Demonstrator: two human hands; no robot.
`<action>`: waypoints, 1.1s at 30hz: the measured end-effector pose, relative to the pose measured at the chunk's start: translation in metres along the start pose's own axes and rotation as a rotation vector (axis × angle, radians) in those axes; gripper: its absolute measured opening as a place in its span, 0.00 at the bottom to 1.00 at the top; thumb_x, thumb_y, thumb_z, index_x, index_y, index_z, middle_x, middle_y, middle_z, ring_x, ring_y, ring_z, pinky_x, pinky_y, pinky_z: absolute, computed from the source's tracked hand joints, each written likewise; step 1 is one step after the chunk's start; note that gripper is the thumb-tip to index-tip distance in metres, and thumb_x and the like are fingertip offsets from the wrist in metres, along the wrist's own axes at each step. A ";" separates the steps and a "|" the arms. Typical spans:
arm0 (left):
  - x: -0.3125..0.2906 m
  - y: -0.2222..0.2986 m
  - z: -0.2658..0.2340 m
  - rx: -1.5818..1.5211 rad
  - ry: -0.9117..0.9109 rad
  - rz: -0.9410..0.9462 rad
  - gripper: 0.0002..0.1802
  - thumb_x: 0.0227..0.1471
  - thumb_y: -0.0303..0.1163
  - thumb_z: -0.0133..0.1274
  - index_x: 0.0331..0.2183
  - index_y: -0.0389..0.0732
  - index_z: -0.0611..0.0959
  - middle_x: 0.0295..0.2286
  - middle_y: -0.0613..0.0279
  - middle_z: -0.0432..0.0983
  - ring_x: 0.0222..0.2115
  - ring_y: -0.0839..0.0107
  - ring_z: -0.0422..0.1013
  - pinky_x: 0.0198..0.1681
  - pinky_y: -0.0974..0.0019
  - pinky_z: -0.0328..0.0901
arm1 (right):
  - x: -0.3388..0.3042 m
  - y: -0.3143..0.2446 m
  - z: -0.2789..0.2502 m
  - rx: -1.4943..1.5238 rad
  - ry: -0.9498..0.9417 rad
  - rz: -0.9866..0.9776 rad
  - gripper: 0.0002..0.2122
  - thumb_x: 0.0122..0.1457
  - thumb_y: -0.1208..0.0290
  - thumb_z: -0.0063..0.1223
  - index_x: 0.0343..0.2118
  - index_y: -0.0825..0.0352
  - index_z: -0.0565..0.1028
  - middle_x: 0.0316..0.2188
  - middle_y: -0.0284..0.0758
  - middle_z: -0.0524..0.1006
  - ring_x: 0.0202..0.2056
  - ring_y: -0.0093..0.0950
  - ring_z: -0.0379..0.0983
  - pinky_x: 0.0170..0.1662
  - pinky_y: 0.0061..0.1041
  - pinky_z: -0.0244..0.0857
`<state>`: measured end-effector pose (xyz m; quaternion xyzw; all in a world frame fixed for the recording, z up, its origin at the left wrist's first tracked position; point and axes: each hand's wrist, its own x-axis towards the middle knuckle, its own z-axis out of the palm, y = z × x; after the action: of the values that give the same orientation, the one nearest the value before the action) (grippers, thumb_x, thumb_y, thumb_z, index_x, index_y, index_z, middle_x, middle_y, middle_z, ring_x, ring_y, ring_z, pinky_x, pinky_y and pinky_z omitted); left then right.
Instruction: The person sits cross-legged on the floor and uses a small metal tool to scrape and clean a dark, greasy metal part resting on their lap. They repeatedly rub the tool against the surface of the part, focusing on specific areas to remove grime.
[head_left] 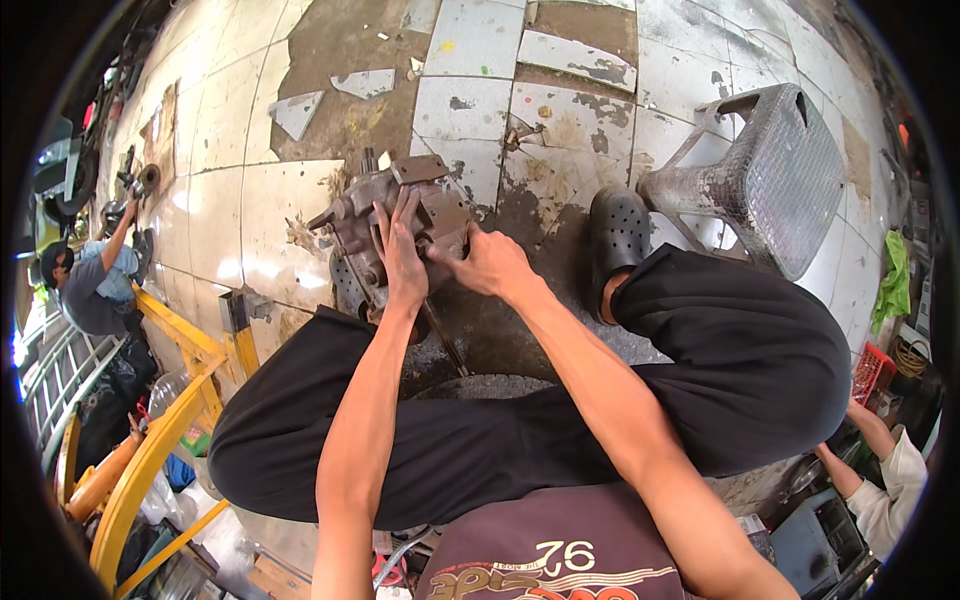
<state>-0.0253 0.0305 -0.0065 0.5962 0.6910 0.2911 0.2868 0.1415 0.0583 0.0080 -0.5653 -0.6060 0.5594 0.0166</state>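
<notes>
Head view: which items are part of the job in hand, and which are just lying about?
In hand:
- grimy metal gearbox-like casting on the floor
- left hand, flat on its top
- right hand, gripping its right side
- thin metal rod lying by the casting

Lying about:
- grey plastic stool, tipped over
- broken tile pieces
- yellow steel frame
- red crate

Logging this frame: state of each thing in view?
left hand: flat on the part, fingers spread
right hand: gripping the part's side
greasy metal engine part: on the floor, between the knees
grey plastic stool: tipped on its side
floor tiles: cracked, several missing
</notes>
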 end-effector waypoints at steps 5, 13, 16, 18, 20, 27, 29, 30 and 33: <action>0.003 -0.002 0.002 -0.043 -0.004 0.037 0.41 0.66 0.58 0.14 0.61 0.46 0.70 0.64 0.62 0.59 0.69 0.50 0.35 0.68 0.45 0.25 | 0.002 0.006 0.008 0.060 0.055 -0.020 0.45 0.52 0.30 0.50 0.49 0.79 0.71 0.39 0.58 0.79 0.45 0.51 0.77 0.48 0.45 0.71; 0.002 -0.006 0.000 -0.018 0.011 0.105 0.40 0.67 0.55 0.14 0.60 0.44 0.72 0.63 0.60 0.60 0.69 0.51 0.35 0.69 0.47 0.25 | -0.020 0.028 0.064 0.016 0.481 -0.352 0.42 0.59 0.42 0.50 0.61 0.81 0.59 0.59 0.62 0.64 0.62 0.53 0.60 0.62 0.41 0.60; 0.002 -0.006 0.000 -0.010 -0.007 0.107 0.40 0.67 0.56 0.14 0.60 0.42 0.72 0.63 0.57 0.59 0.69 0.50 0.34 0.69 0.47 0.27 | -0.018 0.028 0.050 0.449 0.304 -0.062 0.35 0.61 0.47 0.51 0.61 0.74 0.64 0.55 0.56 0.71 0.57 0.50 0.68 0.60 0.39 0.62; 0.000 -0.005 0.001 -0.038 0.003 0.078 0.41 0.67 0.58 0.14 0.60 0.42 0.72 0.63 0.57 0.59 0.69 0.49 0.34 0.69 0.47 0.28 | -0.020 0.032 0.042 0.511 0.233 0.027 0.32 0.62 0.47 0.50 0.59 0.70 0.67 0.51 0.54 0.74 0.55 0.49 0.70 0.57 0.38 0.64; 0.002 -0.007 0.001 -0.099 0.001 0.070 0.42 0.66 0.59 0.14 0.60 0.42 0.72 0.63 0.57 0.59 0.69 0.48 0.35 0.69 0.47 0.29 | -0.020 0.033 0.043 0.559 0.224 0.144 0.28 0.63 0.46 0.48 0.56 0.64 0.74 0.49 0.50 0.77 0.53 0.46 0.73 0.55 0.33 0.65; 0.003 -0.004 0.001 -0.056 -0.018 0.059 0.44 0.65 0.60 0.14 0.60 0.42 0.72 0.63 0.56 0.59 0.69 0.48 0.34 0.69 0.46 0.29 | 0.005 0.059 0.041 0.658 0.296 0.336 0.19 0.63 0.58 0.48 0.49 0.68 0.78 0.42 0.52 0.79 0.48 0.49 0.76 0.51 0.39 0.67; 0.002 -0.002 0.001 -0.042 -0.011 0.056 0.43 0.66 0.60 0.14 0.60 0.41 0.72 0.63 0.55 0.59 0.69 0.48 0.34 0.69 0.46 0.28 | 0.003 0.044 0.033 0.699 0.480 0.221 0.19 0.63 0.61 0.47 0.48 0.69 0.77 0.42 0.52 0.79 0.47 0.48 0.76 0.51 0.39 0.67; 0.002 -0.003 0.000 -0.034 -0.005 0.055 0.43 0.66 0.59 0.14 0.60 0.41 0.71 0.63 0.54 0.59 0.69 0.48 0.34 0.69 0.46 0.28 | -0.001 0.037 0.034 0.638 0.484 0.110 0.19 0.63 0.61 0.47 0.49 0.71 0.76 0.44 0.53 0.78 0.48 0.49 0.75 0.52 0.39 0.67; 0.004 -0.004 0.000 -0.058 -0.030 0.092 0.42 0.67 0.58 0.14 0.60 0.40 0.71 0.63 0.54 0.59 0.69 0.49 0.34 0.69 0.47 0.27 | -0.018 0.017 0.075 0.315 0.654 -0.236 0.25 0.63 0.61 0.46 0.56 0.79 0.68 0.53 0.61 0.70 0.57 0.53 0.67 0.61 0.40 0.61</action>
<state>-0.0283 0.0344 -0.0093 0.6232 0.6497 0.3151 0.3004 0.1102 -0.0085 -0.0213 -0.6308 -0.5361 0.4300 0.3603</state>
